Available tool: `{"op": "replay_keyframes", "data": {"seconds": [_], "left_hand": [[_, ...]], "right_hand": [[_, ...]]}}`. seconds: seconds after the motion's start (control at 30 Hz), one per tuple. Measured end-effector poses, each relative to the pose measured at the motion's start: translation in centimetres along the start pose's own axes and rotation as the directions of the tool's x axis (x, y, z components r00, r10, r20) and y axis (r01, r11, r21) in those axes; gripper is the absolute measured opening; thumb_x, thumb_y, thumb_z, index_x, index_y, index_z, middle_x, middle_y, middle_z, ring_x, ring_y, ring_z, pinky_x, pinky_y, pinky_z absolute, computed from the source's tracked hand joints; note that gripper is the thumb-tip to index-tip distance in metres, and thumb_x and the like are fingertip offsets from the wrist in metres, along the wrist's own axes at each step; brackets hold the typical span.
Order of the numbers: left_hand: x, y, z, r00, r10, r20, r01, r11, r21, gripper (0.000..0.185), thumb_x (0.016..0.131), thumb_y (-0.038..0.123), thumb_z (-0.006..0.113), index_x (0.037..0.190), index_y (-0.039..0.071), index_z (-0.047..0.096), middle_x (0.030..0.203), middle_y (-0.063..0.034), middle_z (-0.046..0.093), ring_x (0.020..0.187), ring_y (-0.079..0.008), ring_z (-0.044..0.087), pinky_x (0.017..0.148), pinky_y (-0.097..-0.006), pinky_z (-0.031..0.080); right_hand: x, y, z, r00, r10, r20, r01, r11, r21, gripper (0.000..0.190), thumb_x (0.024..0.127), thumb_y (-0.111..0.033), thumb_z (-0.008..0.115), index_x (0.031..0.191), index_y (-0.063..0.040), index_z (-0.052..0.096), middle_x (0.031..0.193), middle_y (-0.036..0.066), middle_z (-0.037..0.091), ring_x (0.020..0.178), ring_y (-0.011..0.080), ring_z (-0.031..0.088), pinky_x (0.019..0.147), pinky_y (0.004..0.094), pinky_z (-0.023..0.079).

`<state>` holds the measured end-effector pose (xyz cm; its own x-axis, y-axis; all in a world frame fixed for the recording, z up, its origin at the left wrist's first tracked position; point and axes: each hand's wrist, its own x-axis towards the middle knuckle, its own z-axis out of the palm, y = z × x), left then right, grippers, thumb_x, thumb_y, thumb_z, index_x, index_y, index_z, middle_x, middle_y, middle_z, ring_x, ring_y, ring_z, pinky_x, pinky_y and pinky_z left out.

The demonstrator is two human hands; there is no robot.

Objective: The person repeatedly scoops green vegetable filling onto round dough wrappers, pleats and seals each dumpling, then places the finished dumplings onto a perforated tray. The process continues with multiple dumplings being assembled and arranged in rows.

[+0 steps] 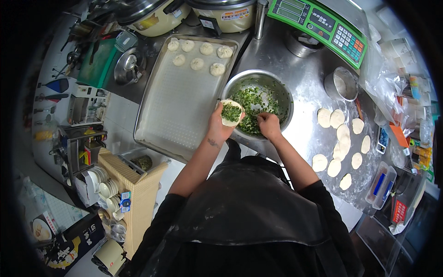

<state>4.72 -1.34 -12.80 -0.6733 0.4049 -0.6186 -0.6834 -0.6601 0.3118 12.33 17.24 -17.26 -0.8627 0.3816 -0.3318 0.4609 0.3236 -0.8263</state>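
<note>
On the palm and fingers of my left hand (219, 122) lies a round dough wrapper (231, 113) topped with chopped green filling. My right hand (269, 125) is over the right side of a steel bowl (290, 104), its fingertips at the green filling (250, 98); whether they pinch any is hidden. Left of the bowl, a paper-lined metal tray (173, 100) bears several pleated buns (197, 63) at its far end. Several flat dough rounds (319, 162) lie on the floured steel table (297, 138) to the right, some overlapping.
A green digital scale (320, 26) and two cookers (226, 17) stand at the back. A small steel pot (341, 84) is beyond the dough rounds, near a wooden stick (359, 109). A phone (382, 140) and a plastic box (380, 185) lie at the right edge. Stacked bowls (109, 188) stand lower left.
</note>
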Motion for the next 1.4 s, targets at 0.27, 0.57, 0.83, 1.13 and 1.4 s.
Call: {"op": "replay_keyframes", "data": {"seconds": [0.27, 0.57, 0.83, 1.13, 1.4], "left_hand": [[-0.3, 0.2, -0.5, 0.999, 0.035, -0.018, -0.035, 0.999, 0.008, 0.04, 0.11, 0.038, 0.039, 0.129, 0.006, 0.053, 0.126, -0.0137, 0.061, 0.116, -0.0325, 0.061, 0.097, -0.0569, 0.053], [1.7, -1.5, 3.9, 0.993, -0.068, 0.099, 0.068, 0.998, -0.002, 0.047, 0.11, 0.043, 0.033, 0.132, 0.006, 0.053, 0.13, -0.0131, 0.061, 0.121, -0.0331, 0.058, 0.103, -0.0574, 0.048], [3.7, -2.3, 5.8, 0.991, -0.113, 0.078, 0.111, 0.993, 0.025, 0.062, 0.108, 0.052, 0.027, 0.138, 0.003, 0.05, 0.131, -0.0181, 0.06, 0.121, -0.0362, 0.058, 0.103, -0.0535, 0.047], [1.9, -1.4, 4.9, 0.977, -0.106, 0.183, 0.115, 0.993, -0.04, 0.057, 0.105, 0.055, 0.04, 0.129, 0.006, 0.055, 0.128, -0.0147, 0.062, 0.12, -0.0349, 0.058, 0.108, -0.0585, 0.043], [0.8, -1.2, 4.0, 0.964, -0.076, 0.255, 0.108, 0.988, -0.112, 0.026, 0.102, 0.025, 0.06, 0.12, 0.006, 0.061, 0.127, -0.0168, 0.062, 0.123, -0.0365, 0.058, 0.11, -0.054, 0.046]], "right_hand": [[-1.5, -1.9, -2.9, 0.906, 0.285, 0.313, -0.423, 0.647, 0.634, 0.023, 0.098, -0.008, 0.059, 0.116, 0.005, 0.067, 0.076, 0.004, 0.059, 0.046, 0.009, 0.041, 0.041, 0.0251, 0.03], [-5.0, -4.8, -5.0, 0.954, -0.244, -0.174, 0.275, 0.943, 0.187, 0.022, 0.1, -0.006, 0.059, 0.118, -0.001, 0.069, 0.078, 0.007, 0.06, 0.058, 0.0153, 0.054, 0.05, 0.029, 0.043], [-6.9, -5.4, -4.3, 0.73, -0.682, -0.046, 0.562, 0.637, -0.527, 0.056, 0.077, 0.006, 0.062, 0.133, 0.0, 0.062, 0.09, 0.012, 0.056, 0.074, 0.0306, 0.063, 0.064, 0.0387, 0.055], [-7.0, -6.2, -6.0, 0.784, -0.579, -0.222, 0.533, 0.812, -0.238, 0.03, 0.094, 0.0, 0.059, 0.123, -0.001, 0.065, 0.093, 0.018, 0.06, 0.079, 0.0376, 0.064, 0.069, 0.045, 0.054], [-5.6, -1.0, -4.7, 0.863, -0.505, -0.021, 0.315, 0.569, -0.76, 0.031, 0.086, -0.007, 0.057, 0.115, -0.004, 0.068, 0.093, 0.011, 0.059, 0.086, 0.0284, 0.065, 0.063, 0.0404, 0.057]]}}
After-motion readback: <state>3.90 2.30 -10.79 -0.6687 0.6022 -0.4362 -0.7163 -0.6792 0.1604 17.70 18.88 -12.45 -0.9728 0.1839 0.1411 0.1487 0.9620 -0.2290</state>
